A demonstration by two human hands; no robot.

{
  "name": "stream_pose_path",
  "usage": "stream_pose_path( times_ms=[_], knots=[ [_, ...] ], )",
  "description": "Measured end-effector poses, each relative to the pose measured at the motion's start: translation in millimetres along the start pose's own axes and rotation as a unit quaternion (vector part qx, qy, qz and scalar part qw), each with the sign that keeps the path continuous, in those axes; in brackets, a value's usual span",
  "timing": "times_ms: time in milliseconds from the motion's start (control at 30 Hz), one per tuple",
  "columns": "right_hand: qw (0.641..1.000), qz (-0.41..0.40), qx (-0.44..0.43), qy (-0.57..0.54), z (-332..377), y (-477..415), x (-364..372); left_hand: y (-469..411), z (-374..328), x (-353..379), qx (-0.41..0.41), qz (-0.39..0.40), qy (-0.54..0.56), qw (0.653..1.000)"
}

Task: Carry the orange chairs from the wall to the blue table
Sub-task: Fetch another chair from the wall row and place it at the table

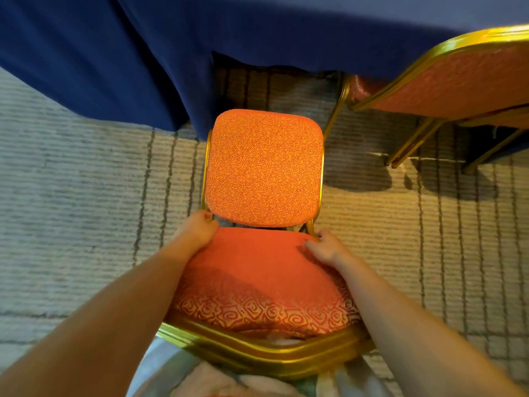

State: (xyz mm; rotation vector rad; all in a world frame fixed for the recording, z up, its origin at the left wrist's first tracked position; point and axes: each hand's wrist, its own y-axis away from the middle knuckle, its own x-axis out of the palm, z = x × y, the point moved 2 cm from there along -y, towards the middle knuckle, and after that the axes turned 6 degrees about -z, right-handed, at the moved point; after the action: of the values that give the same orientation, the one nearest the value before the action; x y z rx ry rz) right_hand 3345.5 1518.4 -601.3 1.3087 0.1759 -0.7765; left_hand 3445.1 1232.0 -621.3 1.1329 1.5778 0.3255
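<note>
Here, arms outstretched, my left hand (197,232) and right hand (325,249) clamped curled fingers on the orange chair (263,167), the blue table (114,67) at twelve o'clock.

Just beyond the left hand (197,230) and the right hand (323,247), the orange chair (263,167) is bright orange with a fine maze of yellow-gold squiggles. Its backrest (257,276), between and nearer than the hands, is a deeper red-orange, with larger gold swirls along its near edge. Its frame (257,353) is shiny gold. Far beyond the hands, the worktop (315,21) is draped in plain deep blue. The carpet (71,196) on either side of the hands is pale grey-beige, finely ribbed and crossed by dark lines. Beyond the right hand, a second chair (458,81) shows the same orange and gold.
</note>
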Motion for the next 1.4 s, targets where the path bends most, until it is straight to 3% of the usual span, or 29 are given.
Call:
stream_pose_path(
  times_ms=[233,400,733,967,1167,1400],
  knots=[
    [0.996,0.032,0.045,0.065,-7.6,-26.0,3.4,-8.3,16.4,0.9,-0.031,0.006,-0.023,0.999],
    [0.991,0.063,0.085,0.08,-13.3,-36.8,7.3,-12.9,20.7,7.7,-0.058,0.072,-0.083,0.992],
    [0.969,0.118,0.199,0.09,-26.7,-41.1,1.7,-12.5,28.1,7.5,-0.12,0.133,-0.161,0.971],
    [0.956,0.168,0.211,0.116,-19.8,-34.1,-1.1,-7.7,17.5,-1.2,-0.111,0.163,-0.205,0.959],
    [0.947,0.189,0.225,0.126,-9.9,-30.6,-18.9,-8.9,-3.0,-18.5,-0.093,0.213,-0.302,0.925],
    [0.954,0.17,0.213,0.123,25.4,-42.0,-61.8,-25.6,-46.4,-53.4,-0.094,0.223,-0.279,0.929]
  ],
)
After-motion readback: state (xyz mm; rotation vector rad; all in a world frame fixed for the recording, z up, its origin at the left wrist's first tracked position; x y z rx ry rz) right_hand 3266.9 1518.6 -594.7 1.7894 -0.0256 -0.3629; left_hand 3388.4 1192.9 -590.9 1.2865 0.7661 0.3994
